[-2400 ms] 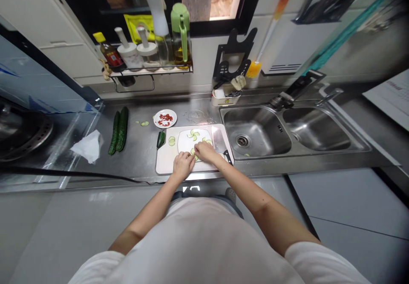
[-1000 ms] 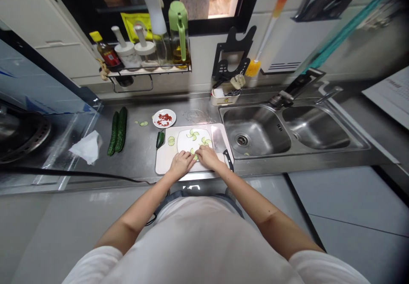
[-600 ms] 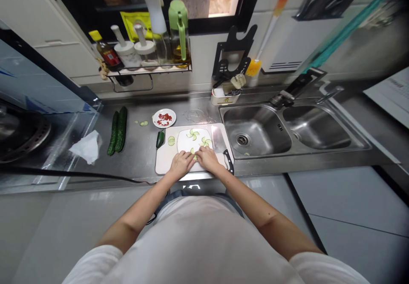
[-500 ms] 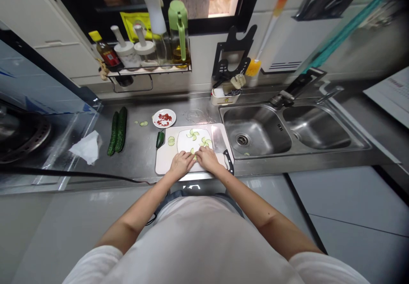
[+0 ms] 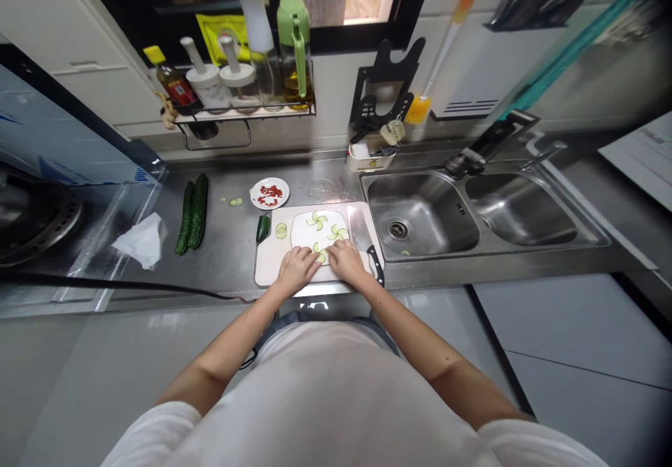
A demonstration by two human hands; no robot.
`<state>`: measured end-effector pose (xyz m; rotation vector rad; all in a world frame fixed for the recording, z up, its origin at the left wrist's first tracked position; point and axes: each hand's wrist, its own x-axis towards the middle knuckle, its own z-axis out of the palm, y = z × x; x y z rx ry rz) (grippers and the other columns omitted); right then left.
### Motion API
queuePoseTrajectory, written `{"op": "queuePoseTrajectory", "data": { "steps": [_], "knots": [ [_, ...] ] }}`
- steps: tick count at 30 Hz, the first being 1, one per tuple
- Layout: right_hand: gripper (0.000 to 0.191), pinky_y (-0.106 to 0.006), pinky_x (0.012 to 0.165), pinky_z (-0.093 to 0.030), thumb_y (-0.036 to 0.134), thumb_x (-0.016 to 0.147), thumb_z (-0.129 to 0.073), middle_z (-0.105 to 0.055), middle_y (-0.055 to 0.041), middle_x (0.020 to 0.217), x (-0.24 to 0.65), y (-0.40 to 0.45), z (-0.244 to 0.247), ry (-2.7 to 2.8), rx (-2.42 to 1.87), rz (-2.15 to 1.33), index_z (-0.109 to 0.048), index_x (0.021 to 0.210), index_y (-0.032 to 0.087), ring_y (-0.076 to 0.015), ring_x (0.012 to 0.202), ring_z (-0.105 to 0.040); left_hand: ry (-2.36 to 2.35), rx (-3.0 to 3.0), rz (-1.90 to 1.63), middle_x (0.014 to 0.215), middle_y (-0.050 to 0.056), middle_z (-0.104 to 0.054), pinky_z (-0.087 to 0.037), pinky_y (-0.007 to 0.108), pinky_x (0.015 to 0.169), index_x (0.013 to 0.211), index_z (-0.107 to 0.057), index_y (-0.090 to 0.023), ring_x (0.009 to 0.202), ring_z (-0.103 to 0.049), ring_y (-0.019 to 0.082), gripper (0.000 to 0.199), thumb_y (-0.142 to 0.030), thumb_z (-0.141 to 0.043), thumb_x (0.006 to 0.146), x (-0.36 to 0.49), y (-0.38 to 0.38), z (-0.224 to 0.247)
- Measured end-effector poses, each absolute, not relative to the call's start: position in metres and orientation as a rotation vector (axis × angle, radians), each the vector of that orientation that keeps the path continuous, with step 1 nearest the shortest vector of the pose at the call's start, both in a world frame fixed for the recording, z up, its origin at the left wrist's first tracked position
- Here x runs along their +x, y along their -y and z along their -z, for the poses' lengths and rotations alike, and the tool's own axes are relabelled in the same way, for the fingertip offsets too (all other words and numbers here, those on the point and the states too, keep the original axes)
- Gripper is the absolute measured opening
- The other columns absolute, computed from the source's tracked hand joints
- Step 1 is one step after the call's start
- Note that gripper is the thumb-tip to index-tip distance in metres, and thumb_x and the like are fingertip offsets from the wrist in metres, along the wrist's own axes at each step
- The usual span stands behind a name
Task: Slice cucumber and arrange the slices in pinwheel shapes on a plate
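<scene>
A square white plate [image 5: 304,227] lies on the cutting board [image 5: 267,264]. Two fans of pale green cucumber slices [image 5: 317,220] are laid out on the plate, with more slices near its front edge. My left hand [image 5: 297,269] rests at that front edge, its bent fingertips on the front cucumber slices [image 5: 322,257]. Across from it, my right hand [image 5: 346,262] is over the plate's front right corner, fingers apart and fingertips close to the same slices. A knife [image 5: 376,264] with a black handle lies right of my right hand, its blade pointing away.
Spare cucumber slices [image 5: 281,231] and a dark green cucumber end [image 5: 263,229] are left of the plate. Behind stands a small dish [image 5: 283,190] with chopped red pieces. Two whole cucumbers [image 5: 192,215] and a crumpled tissue [image 5: 141,241] lie leftward; a double sink [image 5: 420,215] is rightward.
My right hand has shifted slightly right, away from my left hand, uncovering more of the cucumber slices at the plate's front. My left hand has barely moved.
</scene>
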<state>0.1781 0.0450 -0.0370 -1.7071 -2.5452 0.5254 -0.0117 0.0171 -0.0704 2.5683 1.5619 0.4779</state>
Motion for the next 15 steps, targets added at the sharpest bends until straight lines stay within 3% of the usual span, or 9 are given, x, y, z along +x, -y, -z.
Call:
{"op": "queuePoseTrajectory", "data": {
  "steps": [15],
  "knots": [
    [0.033,-0.036,0.087,-0.036,0.022,0.096,-0.038,-0.061,-0.0138,0.108,0.1714,-0.0415,0.0369,2.664,-1.662,-0.442,-0.070,0.103,0.017,-0.0271,0.106,-0.046,-1.514,2.635,-0.402,0.098,0.010,-0.060,-0.040,0.036,0.077,0.118,-0.064,-0.025,0.091,-0.051,0.022,0.037,-0.044,-0.039,0.097,-0.0106,-0.0184,0.0717]
  ]
}}
